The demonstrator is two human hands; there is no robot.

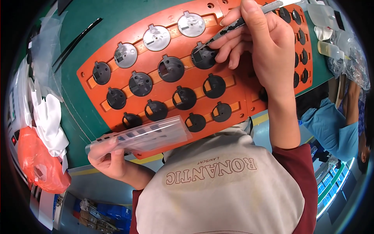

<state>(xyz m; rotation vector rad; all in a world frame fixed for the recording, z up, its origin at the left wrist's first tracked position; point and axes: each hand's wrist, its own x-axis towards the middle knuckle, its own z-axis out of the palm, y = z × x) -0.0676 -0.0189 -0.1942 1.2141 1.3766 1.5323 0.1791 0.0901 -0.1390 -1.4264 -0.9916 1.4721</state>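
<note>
My right hand (269,50) is closed round a pair of tweezers (230,28). The tips touch or hover just over a black round part (203,57) seated in an orange tray (241,82); which of the two I cannot tell. My left hand (107,156) pinches a clear plastic sheet (156,134) with dark strips on it, above the tray's near left edge. Several black discs sit in rows in the tray, among them a disc (171,69) left of the tweezers. Along the far row, a disc (156,38) looks shiny and silvery.
The tray lies on a green table (74,101). A black strip-like tool (78,43), white gloves (50,121) and a red plastic bag (37,163) are at the left. Bottles (331,50) and clear bags stand far right. Another person in a blue shirt (331,124) is at the right.
</note>
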